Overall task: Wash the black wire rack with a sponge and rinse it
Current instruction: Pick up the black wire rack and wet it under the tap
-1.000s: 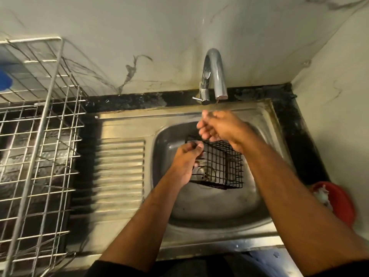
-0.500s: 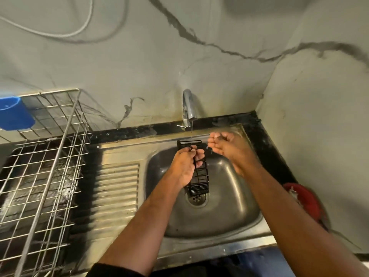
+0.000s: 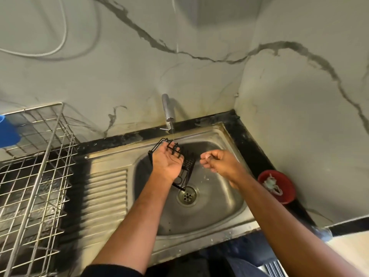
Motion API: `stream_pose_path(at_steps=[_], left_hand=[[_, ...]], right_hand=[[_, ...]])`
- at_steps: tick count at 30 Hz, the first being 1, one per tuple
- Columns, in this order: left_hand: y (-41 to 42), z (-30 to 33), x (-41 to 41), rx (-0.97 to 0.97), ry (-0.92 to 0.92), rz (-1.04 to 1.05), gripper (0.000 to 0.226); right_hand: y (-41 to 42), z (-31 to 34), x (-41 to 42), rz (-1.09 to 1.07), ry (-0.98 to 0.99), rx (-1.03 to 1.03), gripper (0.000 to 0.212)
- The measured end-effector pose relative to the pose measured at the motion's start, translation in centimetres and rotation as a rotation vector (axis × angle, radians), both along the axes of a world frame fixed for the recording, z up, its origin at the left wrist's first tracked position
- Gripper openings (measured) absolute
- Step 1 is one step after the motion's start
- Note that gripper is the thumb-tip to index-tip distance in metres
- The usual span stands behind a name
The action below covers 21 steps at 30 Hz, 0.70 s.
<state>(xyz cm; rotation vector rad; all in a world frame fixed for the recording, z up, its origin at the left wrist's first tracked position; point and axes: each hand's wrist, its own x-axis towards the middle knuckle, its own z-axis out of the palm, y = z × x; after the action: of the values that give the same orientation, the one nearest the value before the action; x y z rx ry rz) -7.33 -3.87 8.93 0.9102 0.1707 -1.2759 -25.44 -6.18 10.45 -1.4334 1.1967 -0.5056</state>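
The black wire rack [image 3: 188, 163] is held tilted over the steel sink [image 3: 215, 198], its top end under the thin stream from the tap [image 3: 167, 112]. My left hand [image 3: 167, 162] grips the rack from the left side, palm up, fingers hooked through its wires. My right hand [image 3: 218, 161] hovers to the right of the rack, apart from it, fingers loosely curled and wet, holding nothing. No sponge is in view.
A steel wire dish basket [image 3: 38, 176] stands on the left counter beside the ribbed drainboard [image 3: 107, 192], with a blue cup [image 3: 8, 132] at its far corner. A red bowl [image 3: 277, 186] sits on the black counter at the right. Marble walls close the corner.
My left hand has turned the rack and lifted its top end up under the tap stream. My right hand has drawn away to the right, off the rack. The camera has tilted upward.
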Motion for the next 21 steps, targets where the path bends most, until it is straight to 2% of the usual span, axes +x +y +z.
stream_pose_path(at_steps=[6,11,14,17,21], left_hand=[[-0.1,-0.4,-0.4,-0.161,0.192,0.175,0.045],[0.9,0.7,0.1,-0.22,0.291,0.249,0.068],[1.5,1.4,0.6,-0.25,0.34,0.318,0.087],[1.9,1.9,0.7,-0.266,0.382,0.368,0.093],[2.4,2.1,1.3,-0.292,0.388,0.363,0.101]], right_hand=[[-0.4,-0.7,0.7,-0.009,-0.05,-0.017,0.021],[-0.6,-1.5,2.6,0.04,-0.076,-0.044,0.04],[-0.7,-2.4,3.6,0.137,-0.025,-0.062,0.054],[-0.5,-3.1,4.8,0.249,0.005,-0.09,0.062],[-0.7,-4.1,6.5,0.323,0.127,-0.291,0.072]])
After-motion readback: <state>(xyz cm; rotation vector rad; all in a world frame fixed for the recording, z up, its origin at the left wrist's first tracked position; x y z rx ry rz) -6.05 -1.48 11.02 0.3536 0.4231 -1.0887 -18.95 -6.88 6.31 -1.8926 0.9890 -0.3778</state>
